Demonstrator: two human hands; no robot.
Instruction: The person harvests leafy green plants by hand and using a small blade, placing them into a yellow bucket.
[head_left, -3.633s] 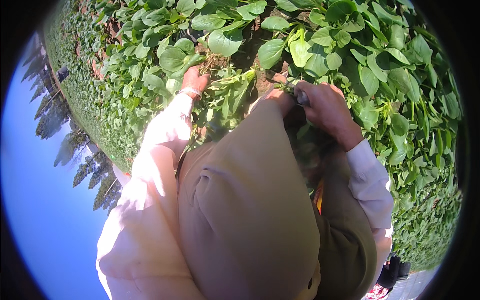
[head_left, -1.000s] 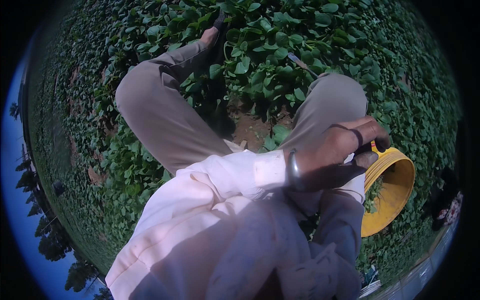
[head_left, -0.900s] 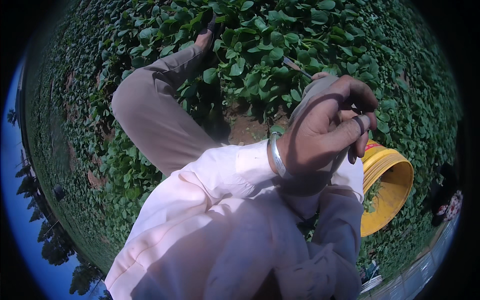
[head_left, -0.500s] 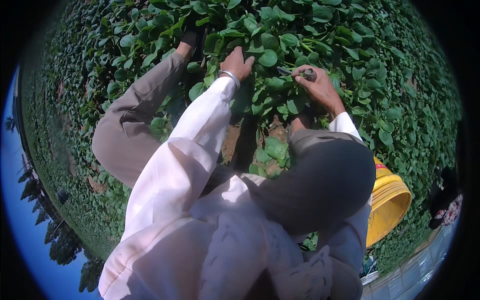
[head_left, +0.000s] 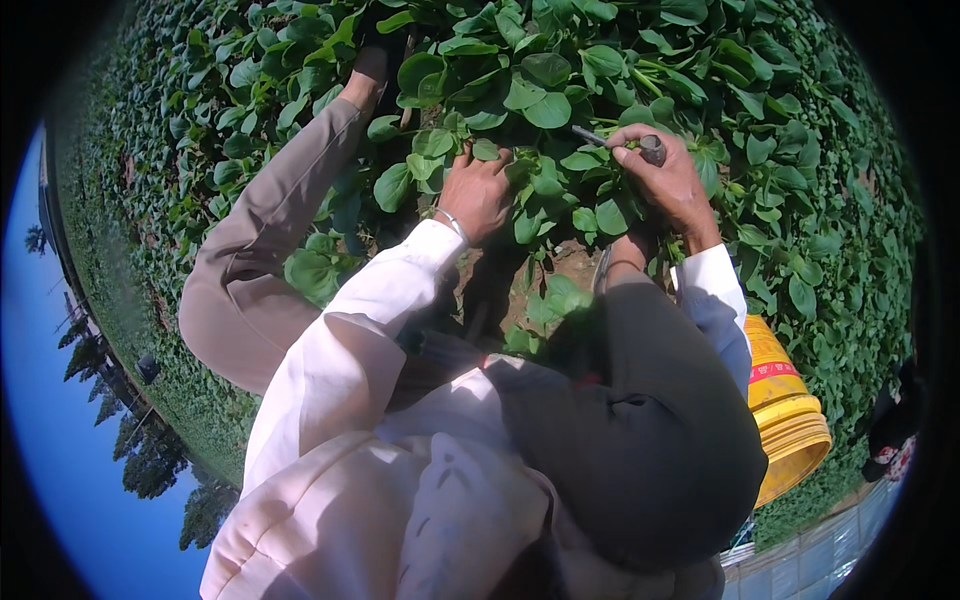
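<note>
My left hand [head_left: 474, 196], with a bracelet at its wrist, is back up among the leafy green plants [head_left: 547, 108]. Its fingers are bent in under the leaves, and their tips are hidden, so what they close on does not show. To its right, my right hand [head_left: 668, 180] is closed round a small hand tool [head_left: 653, 151] with a round brown handle. The tool's thin dark metal part points left over the leaves, its far end lying close to the foliage. Between my two hands stand several leafy stems [head_left: 540, 190].
A yellow bucket [head_left: 788, 415] with a red band lies tipped at my right, beside my bent knee. My feet stand among the plants on either side. Bare soil [head_left: 575, 265] shows between my legs. A dark-clothed shape [head_left: 893, 430] sits at the far right edge.
My left hand has drawn back toward me, its fingers more bent into the leaves. The right hand still holds the tool, slightly farther right in the picture. The view has shifted a little.
</note>
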